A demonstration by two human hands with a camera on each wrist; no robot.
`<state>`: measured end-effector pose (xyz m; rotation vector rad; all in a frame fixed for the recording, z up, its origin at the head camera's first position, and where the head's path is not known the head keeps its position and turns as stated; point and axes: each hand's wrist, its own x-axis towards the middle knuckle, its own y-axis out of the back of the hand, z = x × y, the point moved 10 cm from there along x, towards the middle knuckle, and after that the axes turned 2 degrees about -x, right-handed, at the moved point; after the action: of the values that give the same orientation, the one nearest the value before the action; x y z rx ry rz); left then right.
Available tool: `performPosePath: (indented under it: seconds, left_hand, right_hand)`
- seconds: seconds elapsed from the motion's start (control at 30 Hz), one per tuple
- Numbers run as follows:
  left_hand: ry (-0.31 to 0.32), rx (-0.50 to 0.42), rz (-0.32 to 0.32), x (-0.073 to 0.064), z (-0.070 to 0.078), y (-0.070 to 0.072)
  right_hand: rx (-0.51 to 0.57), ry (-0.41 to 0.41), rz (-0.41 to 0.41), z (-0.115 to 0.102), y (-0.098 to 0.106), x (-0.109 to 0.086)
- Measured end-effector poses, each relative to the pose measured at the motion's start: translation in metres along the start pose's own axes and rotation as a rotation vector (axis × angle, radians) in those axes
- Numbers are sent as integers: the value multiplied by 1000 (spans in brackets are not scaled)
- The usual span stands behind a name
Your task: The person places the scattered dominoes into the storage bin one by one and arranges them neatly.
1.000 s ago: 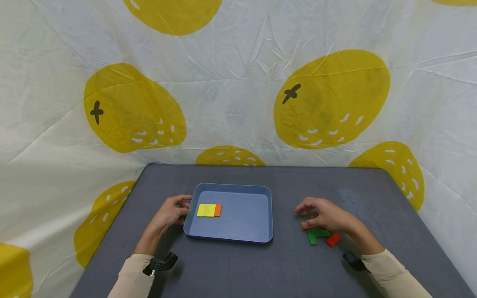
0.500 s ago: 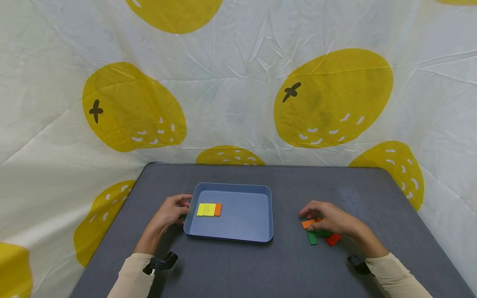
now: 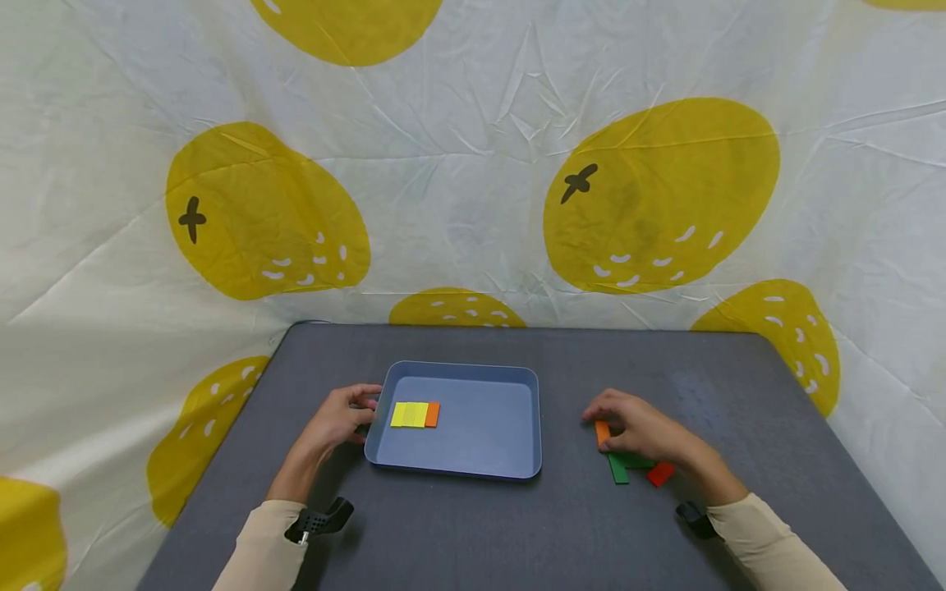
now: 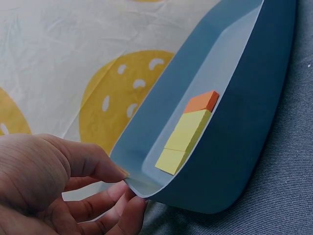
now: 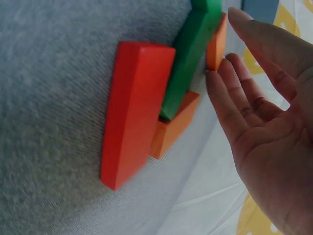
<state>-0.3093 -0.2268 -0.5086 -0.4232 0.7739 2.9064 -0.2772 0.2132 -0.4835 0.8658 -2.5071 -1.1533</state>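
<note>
Right fingers (image 5: 218, 90) pinch one orange block (image 5: 216, 48); another (image 5: 179, 121) shows only from that wrist.

An off-white cloth (image 3: 458, 205) fills the background behind and on both sides of a dark grey table (image 3: 473, 533). Large yellow fruits (image 3: 658, 222) are printed across it, most flecked with white dashes, two marked with a dark cross. Creases line the fabric, sharpest at upper centre. The tabletop has rounded far corners and a fine woven texture. Soft light falls over everything.
</note>
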Motion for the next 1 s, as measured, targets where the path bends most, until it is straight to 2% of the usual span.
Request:
performPosePath:
  seconds: [0.37,0.8,1.0]
  left_hand:
    - [-6,-7,6,1,1,0]
    - [-5,-11,7,1,-1,0]
    - [-9,-18,2,1,0,0]
  right_hand:
    - [-101,-72,24,11,2,3]
    - [-118,-72,24,13,4,2]
    - [-96,-158,22,22,4,1]
